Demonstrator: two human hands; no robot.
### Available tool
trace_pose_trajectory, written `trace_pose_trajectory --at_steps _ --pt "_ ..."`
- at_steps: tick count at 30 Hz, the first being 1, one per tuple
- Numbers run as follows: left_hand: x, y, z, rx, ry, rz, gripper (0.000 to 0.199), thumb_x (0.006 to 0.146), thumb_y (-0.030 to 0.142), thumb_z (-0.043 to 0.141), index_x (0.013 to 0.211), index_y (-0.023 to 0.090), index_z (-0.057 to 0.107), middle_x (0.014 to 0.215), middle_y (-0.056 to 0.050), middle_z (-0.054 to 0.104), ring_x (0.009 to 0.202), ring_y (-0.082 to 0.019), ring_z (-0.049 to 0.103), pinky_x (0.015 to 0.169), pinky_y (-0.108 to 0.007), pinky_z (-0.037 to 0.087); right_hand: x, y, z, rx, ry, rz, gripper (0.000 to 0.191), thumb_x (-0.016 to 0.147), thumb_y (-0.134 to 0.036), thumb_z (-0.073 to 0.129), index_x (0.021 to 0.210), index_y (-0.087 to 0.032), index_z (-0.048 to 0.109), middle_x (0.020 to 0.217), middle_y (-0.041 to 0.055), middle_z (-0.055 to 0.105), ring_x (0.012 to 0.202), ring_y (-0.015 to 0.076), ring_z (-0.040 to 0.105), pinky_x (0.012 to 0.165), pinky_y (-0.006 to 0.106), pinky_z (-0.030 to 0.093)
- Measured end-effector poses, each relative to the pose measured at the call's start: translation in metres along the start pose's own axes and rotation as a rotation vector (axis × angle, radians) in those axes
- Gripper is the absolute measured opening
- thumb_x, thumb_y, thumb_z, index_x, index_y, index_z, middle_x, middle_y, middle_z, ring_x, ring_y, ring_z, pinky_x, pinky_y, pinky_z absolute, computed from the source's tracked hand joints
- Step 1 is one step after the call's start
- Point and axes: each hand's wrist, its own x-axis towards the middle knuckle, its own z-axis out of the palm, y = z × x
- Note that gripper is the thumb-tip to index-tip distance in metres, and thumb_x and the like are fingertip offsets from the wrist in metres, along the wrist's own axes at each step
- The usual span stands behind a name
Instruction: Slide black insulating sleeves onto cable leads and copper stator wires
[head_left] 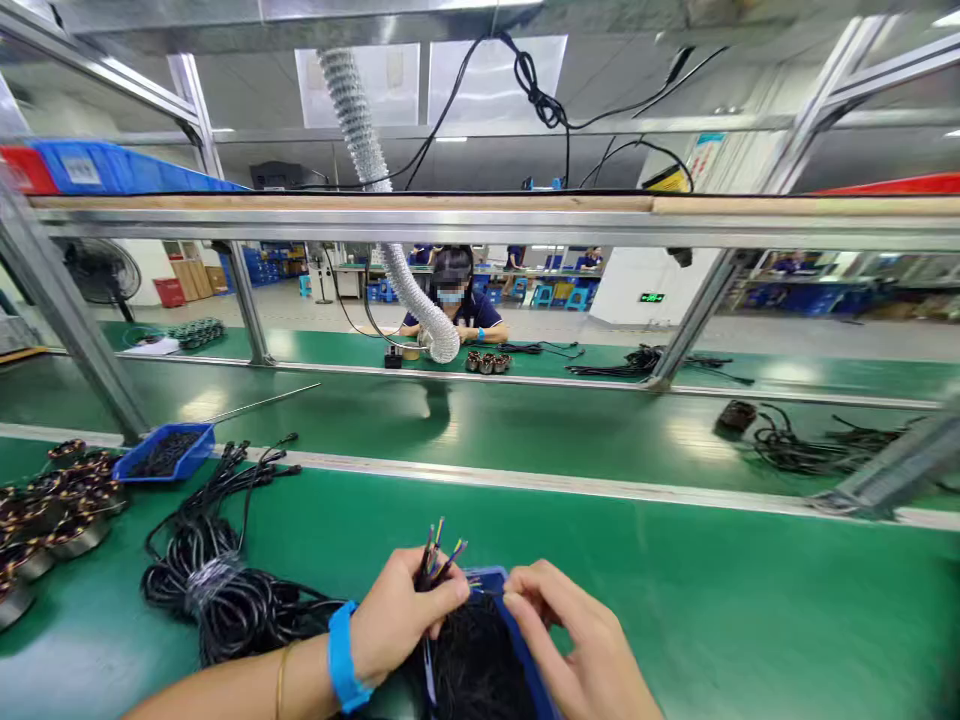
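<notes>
My left hand (405, 605), with a blue band at its wrist, is closed round several black cables (429, 570) whose stripped ends show thin coloured wires pointing up. Close by on the right, my right hand (559, 620) has thumb and forefinger pinched together beside the wire tips; what they hold, if anything, is too small to make out. Below and between both hands is a blue bin (529, 665) filled with thin black pieces (480, 665). To the left, a tied bundle of black cables (217, 590) lies on the green table (720, 590).
Copper-wound motor parts (64, 510) and a small blue tray (196, 452) of black pieces stand at the left. A metal rail (465, 475) crosses behind my hands. Across the bench sits a person (480, 315) near a silver hose (409, 280). More cables (810, 445) lie at the right.
</notes>
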Motion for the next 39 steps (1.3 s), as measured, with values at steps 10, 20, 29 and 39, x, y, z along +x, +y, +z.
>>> trace_pose_trajectory --at_steps 10,20,29,39 --pt "-0.005 0.004 0.001 0.049 0.007 0.049 0.027 0.073 0.042 0.066 0.071 0.018 0.054 0.056 0.007 0.044 0.047 -0.009 0.038 0.049 -0.024 0.032 -0.004 0.001 0.007 -0.121 0.025 -0.052 0.013 0.097 -0.017 0.048 0.088 -0.023 0.056 0.072 -0.0018 0.058 0.061 0.0121 0.058 0.058 0.02 0.049" --pt "-0.006 0.0 0.001 0.197 0.12 0.176 0.019 0.074 0.033 0.063 0.066 0.018 0.055 0.066 0.002 0.049 0.064 -0.015 0.044 0.063 -0.029 0.035 -0.006 0.003 0.008 -0.208 0.037 -0.126 0.016 0.095 -0.016 0.047 0.083 -0.023 0.053 0.066 -0.0034 0.055 0.053 0.0105 0.057 0.053 0.019 0.047" --pt "-0.007 0.004 0.001 0.228 0.093 0.208 0.015 0.074 0.029 0.063 0.066 0.017 0.058 0.068 0.001 0.051 0.07 -0.016 0.048 0.068 -0.029 0.036 -0.006 0.003 0.01 -0.189 0.038 -0.121 0.016 0.094 -0.016 0.048 0.081 -0.023 0.053 0.065 -0.0039 0.054 0.053 0.0101 0.056 0.052 0.018 0.046" --pt "-0.004 0.001 -0.002 -0.003 0.018 0.099 0.037 0.075 0.052 0.069 0.073 0.017 0.056 0.054 0.008 0.041 0.044 -0.008 0.035 0.048 -0.024 0.03 0.0 -0.006 0.012 0.051 0.053 0.04 0.016 0.096 -0.024 0.054 0.084 -0.023 0.064 0.071 -0.0022 0.064 0.06 0.0108 0.062 0.058 0.016 0.051"
